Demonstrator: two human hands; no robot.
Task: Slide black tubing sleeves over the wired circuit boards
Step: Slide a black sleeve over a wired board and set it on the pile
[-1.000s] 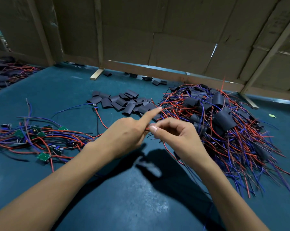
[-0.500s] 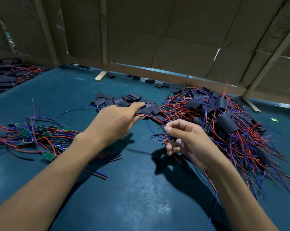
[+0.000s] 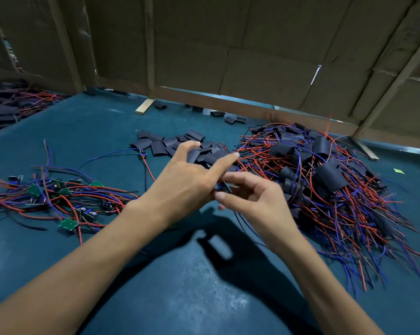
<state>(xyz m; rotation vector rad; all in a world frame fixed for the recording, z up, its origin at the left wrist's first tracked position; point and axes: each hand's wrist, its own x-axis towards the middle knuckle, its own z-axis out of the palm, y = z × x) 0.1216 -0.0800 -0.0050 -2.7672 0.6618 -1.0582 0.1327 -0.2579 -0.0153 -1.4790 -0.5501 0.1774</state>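
A teal tabletop (image 3: 88, 131) carried everything. Brown cardboard panels (image 3: 264, 56) braced with wooden battens (image 3: 149, 44) walled its far edge. A short wooden block (image 3: 144, 106) lay at the wall's foot, and a small green scrap (image 3: 399, 170) lay far right.

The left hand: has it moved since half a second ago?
Yes. The left hand drew back from the loose pile of black tubing sleeves toward the person.

Left of the left hand (image 3: 182, 180) lie green circuit boards (image 3: 68, 224) trailing red and blue wires (image 3: 59, 201). Beyond the hands sit matte black sleeves (image 3: 170, 142), and right of the right hand (image 3: 259, 201) a red-and-blue tangle (image 3: 337, 201) holds more black sleeves. All rests on a teal table (image 3: 180, 286) before brown cardboard (image 3: 252, 44).
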